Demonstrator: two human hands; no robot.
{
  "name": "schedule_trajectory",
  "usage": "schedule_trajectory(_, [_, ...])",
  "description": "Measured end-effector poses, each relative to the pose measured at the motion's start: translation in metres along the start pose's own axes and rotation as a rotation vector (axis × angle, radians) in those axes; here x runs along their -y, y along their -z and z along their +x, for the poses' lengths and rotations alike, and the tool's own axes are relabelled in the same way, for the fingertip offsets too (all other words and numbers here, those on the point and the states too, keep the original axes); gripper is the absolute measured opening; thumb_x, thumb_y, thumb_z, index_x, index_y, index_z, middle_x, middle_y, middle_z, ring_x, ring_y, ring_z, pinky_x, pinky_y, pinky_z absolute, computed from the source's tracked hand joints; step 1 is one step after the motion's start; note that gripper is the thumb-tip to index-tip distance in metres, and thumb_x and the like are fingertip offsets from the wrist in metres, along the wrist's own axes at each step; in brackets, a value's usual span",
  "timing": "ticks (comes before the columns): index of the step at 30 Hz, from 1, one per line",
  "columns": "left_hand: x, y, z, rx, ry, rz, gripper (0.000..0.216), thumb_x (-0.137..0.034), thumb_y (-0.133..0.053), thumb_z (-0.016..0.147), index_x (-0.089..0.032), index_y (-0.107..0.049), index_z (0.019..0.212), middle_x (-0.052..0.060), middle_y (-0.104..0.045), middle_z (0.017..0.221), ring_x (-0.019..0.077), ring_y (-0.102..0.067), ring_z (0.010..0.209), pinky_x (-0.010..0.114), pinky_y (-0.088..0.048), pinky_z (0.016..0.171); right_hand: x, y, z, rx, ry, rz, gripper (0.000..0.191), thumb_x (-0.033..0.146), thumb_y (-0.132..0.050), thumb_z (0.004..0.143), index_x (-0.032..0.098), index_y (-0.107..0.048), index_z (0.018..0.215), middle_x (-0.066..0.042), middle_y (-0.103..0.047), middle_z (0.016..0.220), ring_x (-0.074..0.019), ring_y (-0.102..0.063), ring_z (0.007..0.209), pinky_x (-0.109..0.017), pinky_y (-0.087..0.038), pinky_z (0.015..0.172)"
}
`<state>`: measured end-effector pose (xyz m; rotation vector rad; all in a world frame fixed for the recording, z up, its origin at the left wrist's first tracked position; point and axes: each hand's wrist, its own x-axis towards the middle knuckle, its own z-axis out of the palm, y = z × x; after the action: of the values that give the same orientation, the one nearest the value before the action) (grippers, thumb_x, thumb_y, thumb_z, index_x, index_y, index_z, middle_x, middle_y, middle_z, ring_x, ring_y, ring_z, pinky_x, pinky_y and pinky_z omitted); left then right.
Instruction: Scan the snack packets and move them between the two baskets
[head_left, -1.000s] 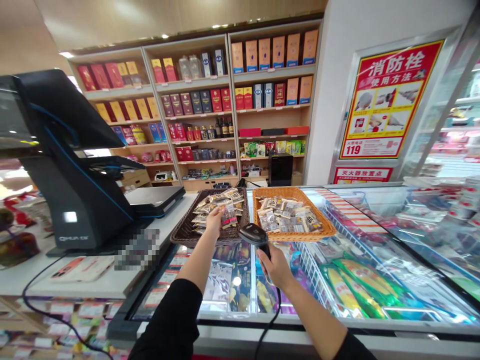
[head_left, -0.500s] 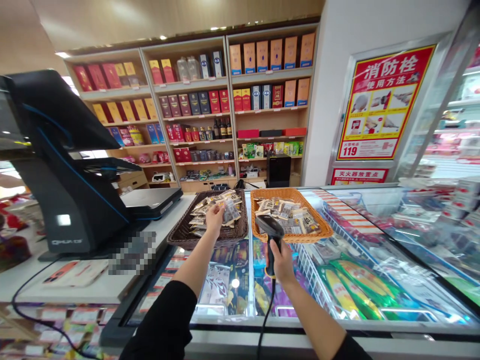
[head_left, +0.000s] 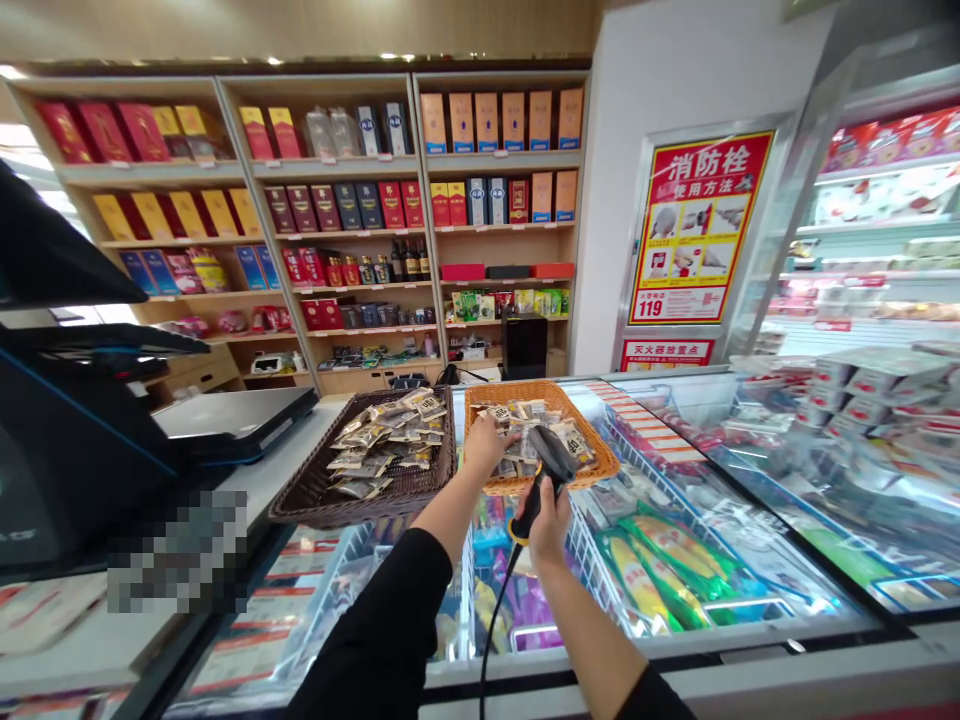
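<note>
My right hand point(head_left: 550, 520) is wrapped round the handle of a black handheld barcode scanner point(head_left: 553, 455) with a yellow trim and a cable hanging down. The scanner's head is over the right side of an orange wicker basket point(head_left: 604, 478). At that basket's left part, my left hand point(head_left: 486, 446) reaches in among small snack packets point(head_left: 574, 440), thumb apart from the fingers. The fingertips are partly hidden against the packets. To the left stands a dark brown wicker basket point(head_left: 300, 490) with more such packets point(head_left: 390, 435) in it.
Both baskets rest on a glass-topped chest freezer point(head_left: 675, 640) holding packaged food. On the left counter are a weighing scale point(head_left: 240, 415) and a black checkout terminal point(head_left: 75, 440). Shelves of boxes point(head_left: 337, 205) stand behind; stacked white packs point(head_left: 862, 375) are at right.
My left hand has gone from the packets in the brown basket to those in the orange one. The scanner has tilted, its head still over the orange basket. The view has shifted right.
</note>
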<state>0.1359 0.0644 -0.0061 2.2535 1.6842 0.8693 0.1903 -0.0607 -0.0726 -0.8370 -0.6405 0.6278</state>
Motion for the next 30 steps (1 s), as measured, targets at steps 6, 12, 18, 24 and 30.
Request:
schedule_trajectory(6, [0.072,0.075,0.004,-0.057,0.081,0.251,0.024,-0.033,-0.051,0.082,-0.017,-0.062,0.095,0.013,-0.061,0.103,0.0248,-0.058,0.097,0.033,-0.043,0.080,-0.008,-0.005,-0.012,0.184,-0.067,-0.037,0.034,0.054,-0.048,0.084,0.021,-0.046,0.075,0.005,-0.051,0.051,-0.0109,-0.044,0.033,-0.024,-0.036,0.034])
schedule_trajectory(12, [0.170,0.119,-0.029,0.255,0.181,0.589,0.032,-0.017,-0.060,0.071,-0.019,-0.067,0.102,0.017,-0.062,0.111,0.0368,-0.049,0.113,0.050,-0.038,0.089,-0.011,-0.009,-0.029,0.460,-0.085,-0.086,0.032,0.051,-0.048,0.086,0.021,-0.046,0.077,0.005,-0.051,0.052,-0.0096,-0.044,0.033,-0.023,-0.035,0.034])
schedule_trajectory(18, [0.175,0.111,-0.032,0.191,0.113,0.575,0.036,-0.011,-0.048,0.076,-0.020,-0.068,0.105,0.014,-0.066,0.106,0.0325,-0.050,0.112,0.049,-0.036,0.094,-0.013,-0.002,-0.027,0.444,-0.078,-0.104,0.032,0.051,-0.047,0.087,0.020,-0.046,0.076,0.005,-0.052,0.054,-0.0087,-0.044,0.034,-0.021,-0.036,0.034])
schedule_trajectory(24, [0.181,0.109,-0.026,0.027,-0.164,0.178,0.045,-0.005,-0.049,0.069,-0.027,-0.069,0.104,0.004,-0.051,0.130,0.0246,-0.045,0.120,0.039,-0.032,0.104,-0.016,-0.001,-0.026,0.455,-0.098,-0.132,0.035,0.054,-0.048,0.085,0.021,-0.046,0.074,0.005,-0.051,0.052,-0.0092,-0.046,0.034,-0.021,-0.037,0.033])
schedule_trajectory(30, [0.182,0.106,-0.026,0.025,-0.135,-0.109,0.044,-0.006,-0.048,0.067,-0.024,-0.071,0.100,0.002,-0.040,0.140,0.0220,-0.045,0.121,0.036,-0.033,0.105,-0.015,-0.001,-0.027,0.469,-0.085,-0.143,0.035,0.052,-0.048,0.085,0.020,-0.046,0.071,0.005,-0.050,0.048,-0.0094,-0.045,0.032,-0.021,-0.036,0.034])
